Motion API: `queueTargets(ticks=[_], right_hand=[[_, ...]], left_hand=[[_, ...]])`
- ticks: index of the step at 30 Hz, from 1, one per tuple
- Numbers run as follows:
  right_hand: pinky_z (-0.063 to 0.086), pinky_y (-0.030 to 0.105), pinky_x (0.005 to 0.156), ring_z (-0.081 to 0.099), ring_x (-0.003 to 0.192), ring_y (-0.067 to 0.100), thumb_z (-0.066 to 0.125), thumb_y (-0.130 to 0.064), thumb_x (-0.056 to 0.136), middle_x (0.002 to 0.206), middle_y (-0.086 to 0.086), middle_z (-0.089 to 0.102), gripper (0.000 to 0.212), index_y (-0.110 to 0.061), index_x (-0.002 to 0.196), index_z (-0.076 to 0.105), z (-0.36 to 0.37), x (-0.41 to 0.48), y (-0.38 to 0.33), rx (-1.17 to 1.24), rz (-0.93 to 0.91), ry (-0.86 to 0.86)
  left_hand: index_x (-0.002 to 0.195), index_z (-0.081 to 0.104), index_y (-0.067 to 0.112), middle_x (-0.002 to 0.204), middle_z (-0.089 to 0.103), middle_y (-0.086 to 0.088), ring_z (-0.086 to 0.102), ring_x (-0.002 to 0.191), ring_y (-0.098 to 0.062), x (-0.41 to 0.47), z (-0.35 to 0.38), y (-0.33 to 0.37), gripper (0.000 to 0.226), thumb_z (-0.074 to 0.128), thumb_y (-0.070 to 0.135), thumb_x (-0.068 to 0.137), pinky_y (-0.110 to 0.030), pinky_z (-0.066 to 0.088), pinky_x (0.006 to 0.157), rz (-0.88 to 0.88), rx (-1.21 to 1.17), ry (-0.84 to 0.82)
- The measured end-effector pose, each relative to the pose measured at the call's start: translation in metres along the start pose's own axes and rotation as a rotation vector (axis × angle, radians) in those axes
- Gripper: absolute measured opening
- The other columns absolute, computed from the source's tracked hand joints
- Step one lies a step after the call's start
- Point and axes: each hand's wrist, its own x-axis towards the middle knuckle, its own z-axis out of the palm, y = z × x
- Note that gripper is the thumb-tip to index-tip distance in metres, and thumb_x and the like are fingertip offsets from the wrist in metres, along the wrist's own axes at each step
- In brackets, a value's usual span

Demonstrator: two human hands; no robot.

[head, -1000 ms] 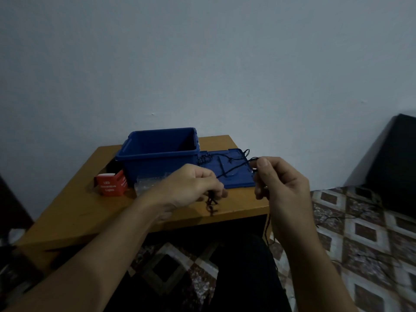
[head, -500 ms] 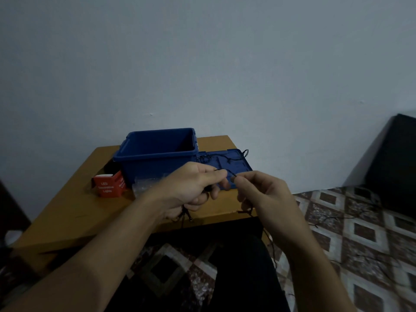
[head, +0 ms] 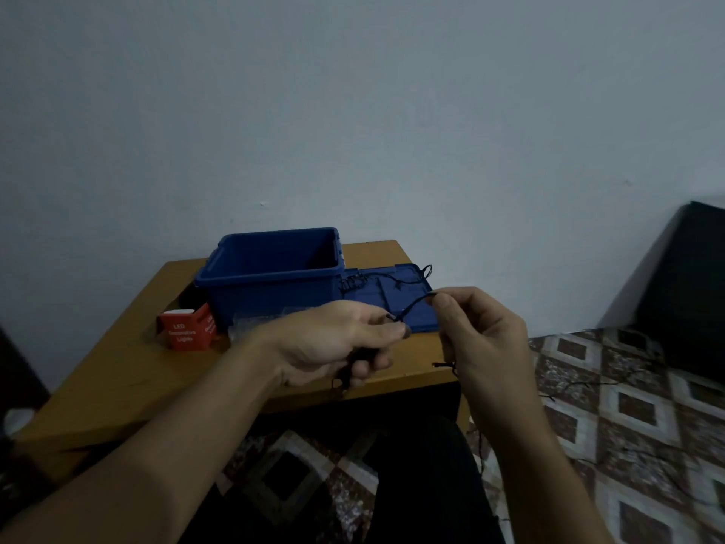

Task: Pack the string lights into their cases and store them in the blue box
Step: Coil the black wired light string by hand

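Note:
A thin black string of lights (head: 410,306) runs between my two hands above the table's front edge. My left hand (head: 337,341) grips a gathered bundle of it, with a loop hanging below the fingers. My right hand (head: 480,333) pinches the wire at its fingertips, and the rest trails down past my wrist to the floor. The open blue box (head: 270,274) stands at the back of the wooden table (head: 117,371). Its blue lid (head: 396,298) lies flat to the right with more black wire on it. A red lights case (head: 186,331) sits left of the box.
A clear plastic bag (head: 255,321) lies in front of the box, partly behind my left hand. Black wire sprawls over the patterned floor (head: 635,418) at right. A dark object (head: 690,288) stands at the far right against the wall.
My right hand has moved up and to the right, drawing a short length of wire taut away from my left hand. My left hand has kept the bundle.

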Motion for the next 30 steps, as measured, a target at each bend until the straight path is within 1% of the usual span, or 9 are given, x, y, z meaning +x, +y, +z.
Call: queueTargets(ticks=[2,5,8,11,13,19,25,27,30], right_hand=[[0.039,0.025,0.058,0.047,0.059,0.006,0.059,-0.023,0.100,0.061,-0.010,0.055,0.018,-0.016,0.088,0.071,0.000,0.000,0.000,0.010,-0.002,0.011],[0.040,0.021,0.056,0.047,0.058,0.005,0.059,-0.022,0.100,0.061,-0.010,0.054,0.017,-0.015,0.089,0.070,0.000,-0.001,-0.001,0.030,-0.007,0.022],[0.040,0.019,0.056,0.049,0.058,0.003,0.058,-0.022,0.100,0.060,-0.012,0.056,0.018,-0.014,0.090,0.070,0.001,-0.002,-0.001,0.027,-0.014,0.005],[0.040,0.024,0.057,0.048,0.059,0.005,0.058,-0.022,0.100,0.061,-0.011,0.054,0.018,-0.014,0.090,0.070,0.003,-0.003,0.000,0.020,-0.028,0.000],[0.040,0.021,0.056,0.047,0.058,0.005,0.059,-0.021,0.100,0.061,-0.012,0.054,0.017,-0.013,0.091,0.070,0.004,-0.002,-0.001,0.032,-0.042,0.003],[0.040,0.018,0.055,0.047,0.058,0.004,0.059,-0.019,0.100,0.062,-0.013,0.056,0.014,-0.013,0.095,0.071,0.003,-0.001,0.001,0.061,-0.076,0.016],[0.040,0.020,0.055,0.048,0.060,0.006,0.058,-0.021,0.101,0.064,-0.012,0.055,0.015,-0.015,0.096,0.071,0.004,-0.001,0.004,0.080,-0.110,0.059],[0.040,0.019,0.055,0.048,0.060,0.006,0.058,-0.022,0.101,0.064,-0.013,0.056,0.016,-0.015,0.097,0.071,0.004,0.000,0.006,0.084,-0.109,0.062],[0.039,0.017,0.054,0.048,0.057,0.001,0.059,-0.021,0.100,0.061,-0.013,0.057,0.015,-0.013,0.096,0.072,0.002,0.001,0.012,0.087,-0.057,0.032]], left_hand=[[0.135,0.049,-0.007,0.075,0.055,-0.002,0.044,0.061,-0.012,0.000,-0.001,0.000,0.043,0.057,0.017,0.099,-0.027,0.040,0.061,0.008,0.008,-0.006],[0.125,0.059,-0.005,0.078,0.060,-0.006,0.052,0.065,-0.013,0.001,-0.002,0.001,0.028,0.053,0.003,0.098,-0.030,0.049,0.069,0.017,-0.001,-0.043],[0.114,0.060,-0.004,0.089,0.067,-0.014,0.062,0.074,-0.020,0.003,0.000,0.002,0.023,0.047,-0.008,0.096,-0.031,0.054,0.074,0.023,0.023,-0.019],[0.100,0.059,0.003,0.085,0.068,-0.014,0.059,0.065,-0.019,0.007,0.004,0.002,0.026,0.041,-0.014,0.091,-0.030,0.049,0.065,0.007,0.094,0.048],[0.095,0.058,0.004,0.076,0.065,-0.012,0.049,0.055,-0.016,0.008,0.006,0.002,0.025,0.039,-0.010,0.089,-0.029,0.040,0.055,-0.003,0.111,0.081],[0.083,0.058,0.007,0.056,0.047,-0.002,0.026,0.043,-0.012,0.010,0.012,-0.002,0.016,0.044,0.012,0.090,-0.027,0.020,0.045,-0.061,0.088,0.055],[0.076,0.062,0.009,0.052,0.044,0.002,0.024,0.039,-0.008,0.007,0.009,0.007,0.031,0.047,0.030,0.093,-0.024,0.017,0.042,-0.173,0.151,-0.005],[0.064,0.052,0.014,0.049,0.040,0.003,0.022,0.037,-0.007,0.004,0.007,0.008,0.036,0.045,0.033,0.095,-0.023,0.014,0.040,-0.168,0.132,-0.104],[0.060,0.041,0.015,0.042,0.035,0.005,0.017,0.035,-0.008,0.000,0.004,0.007,0.039,0.041,0.032,0.095,-0.025,0.010,0.039,-0.024,-0.130,-0.377]])
